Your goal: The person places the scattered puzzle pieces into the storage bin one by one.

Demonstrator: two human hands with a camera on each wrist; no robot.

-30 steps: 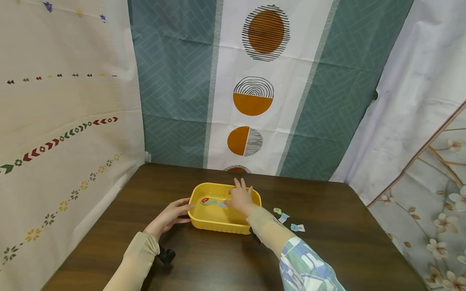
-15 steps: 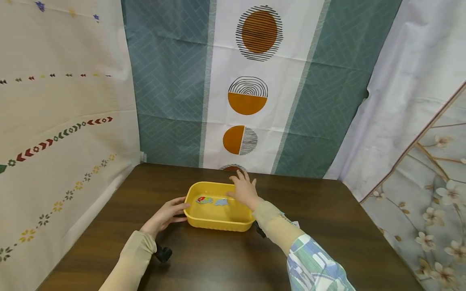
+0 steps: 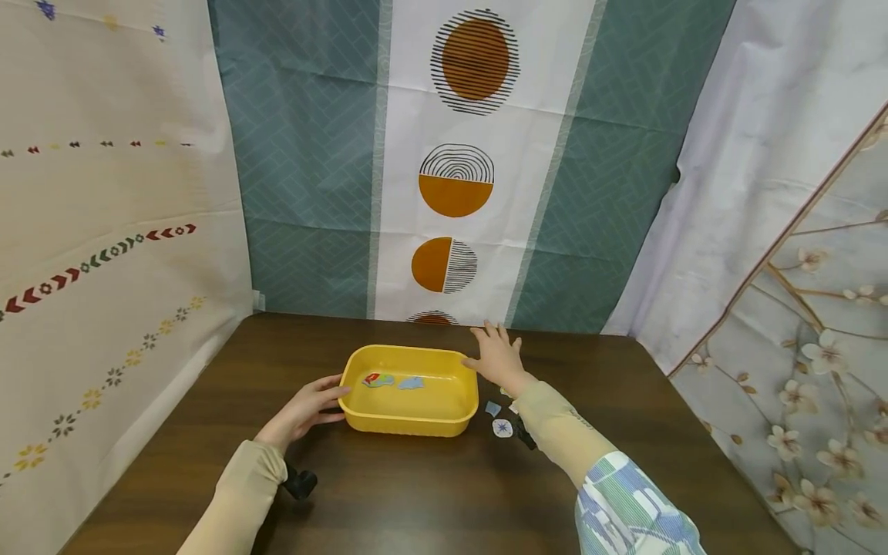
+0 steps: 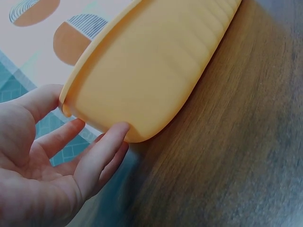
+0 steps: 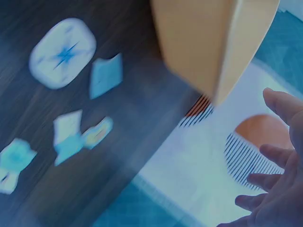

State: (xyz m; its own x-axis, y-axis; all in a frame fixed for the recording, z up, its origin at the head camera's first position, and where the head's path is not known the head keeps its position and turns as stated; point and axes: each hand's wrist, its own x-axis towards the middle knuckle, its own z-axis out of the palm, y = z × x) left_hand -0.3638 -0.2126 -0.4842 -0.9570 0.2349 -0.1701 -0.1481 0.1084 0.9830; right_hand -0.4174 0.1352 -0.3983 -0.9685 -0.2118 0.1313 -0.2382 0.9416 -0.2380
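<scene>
A yellow plastic tray [image 3: 412, 425] with rounded corners sits on the dark wooden table. My left hand [image 3: 310, 407] holds its left end; in the left wrist view the thumb [image 4: 45, 100] lies at the rim and the fingers are at the outer wall. Inside the tray lie a red-and-green cutout [image 3: 378, 380] and a light-blue cutout [image 3: 412, 382]. My right hand [image 3: 501, 361] hovers past the tray's right end, fingers spread and holding nothing. Below it, a white oval cutout with a blue star [image 5: 63, 53] and a small blue piece [image 5: 106, 75] lie on the table.
More small cutouts, one white-and-blue [image 5: 68, 137] and another pale blue [image 5: 15, 161], lie right of the tray, partly hidden by the right forearm in the head view. Patterned cloths [image 3: 298, 154] hang behind the table and on both sides.
My right hand has moved out of the tray to the right, leaving the light-blue cutout in full view. The left hand stays on the tray. The head view has turned slightly right.
</scene>
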